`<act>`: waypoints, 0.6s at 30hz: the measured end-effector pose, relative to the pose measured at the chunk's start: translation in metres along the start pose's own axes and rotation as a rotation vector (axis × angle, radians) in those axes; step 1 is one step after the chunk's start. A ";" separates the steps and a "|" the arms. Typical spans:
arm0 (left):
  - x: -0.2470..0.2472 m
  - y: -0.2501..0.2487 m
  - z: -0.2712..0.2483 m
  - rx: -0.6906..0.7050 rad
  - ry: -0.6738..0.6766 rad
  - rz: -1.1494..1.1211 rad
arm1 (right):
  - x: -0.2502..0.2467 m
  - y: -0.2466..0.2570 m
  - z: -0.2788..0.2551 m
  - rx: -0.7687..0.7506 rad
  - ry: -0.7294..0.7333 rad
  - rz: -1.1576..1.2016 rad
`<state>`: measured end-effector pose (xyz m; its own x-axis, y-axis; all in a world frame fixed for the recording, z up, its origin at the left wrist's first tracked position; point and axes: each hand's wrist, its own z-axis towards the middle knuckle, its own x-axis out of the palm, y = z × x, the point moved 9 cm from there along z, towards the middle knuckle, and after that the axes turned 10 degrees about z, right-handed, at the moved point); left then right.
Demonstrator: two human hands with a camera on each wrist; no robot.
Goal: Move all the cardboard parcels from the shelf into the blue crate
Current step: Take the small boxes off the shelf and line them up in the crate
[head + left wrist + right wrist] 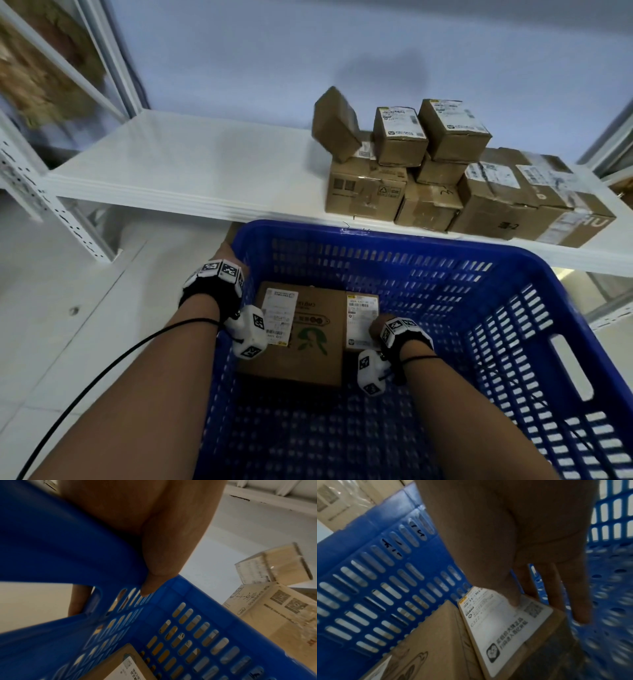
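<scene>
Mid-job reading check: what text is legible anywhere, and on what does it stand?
"G322": white label on the small parcel in the crate.
"EXPRESS": side of a shelf box.
All other labels and the crate's pen marks: too blurred to read.

Before you, the white shelf (pixel 191 171) carries cardboard parcels (pixel 364 192) bunched at its right end, some stacked.

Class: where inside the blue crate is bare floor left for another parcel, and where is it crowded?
Bare: blue crate floor right of the small parcel and along the near side. Crowded: far-left, around the large parcel.
</scene>
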<state>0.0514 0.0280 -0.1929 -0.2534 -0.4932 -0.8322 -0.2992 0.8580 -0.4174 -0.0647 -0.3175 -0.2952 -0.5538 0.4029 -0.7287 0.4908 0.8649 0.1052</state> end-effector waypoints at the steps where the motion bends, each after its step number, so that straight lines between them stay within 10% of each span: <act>1: 0.001 0.002 0.002 -0.006 0.005 0.007 | 0.000 -0.003 0.003 0.023 -0.007 0.035; 18: -0.011 -0.005 -0.023 -0.028 -0.022 0.110 | -0.097 0.100 -0.045 -0.143 -0.159 0.064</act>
<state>0.0344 0.0258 -0.1729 -0.2659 -0.3930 -0.8802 -0.2961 0.9023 -0.3134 0.0083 -0.2565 -0.1837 -0.4058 0.4159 -0.8138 0.4146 0.8774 0.2416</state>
